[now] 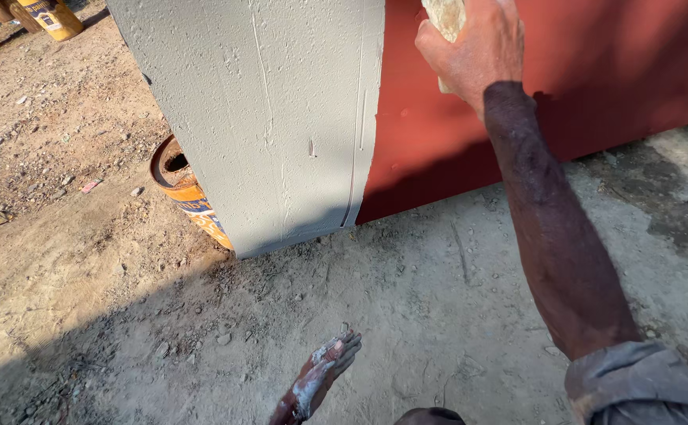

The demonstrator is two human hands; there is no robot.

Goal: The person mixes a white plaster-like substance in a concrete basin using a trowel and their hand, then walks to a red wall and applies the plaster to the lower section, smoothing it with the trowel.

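Note:
My right hand (476, 49) is raised at the top of the view, closed around a pale, crumpled pad or cloth (448, 16). It presses the pad against a large upright panel. The panel's left part (265, 118) is coated in grey with rough streaks. Its right part (596, 71) is bare red-brown. My hand is on the red-brown area just right of the grey edge. My left hand is not in view. My bare foot (320, 378), smeared with pale grey, stands on the dirt below.
An orange tin can (183, 189) lies on its side behind the panel's lower left corner. A yellow container (54, 16) stands at the top left. The ground is dusty dirt with small stones, and a concrete patch (675, 181) lies at the right.

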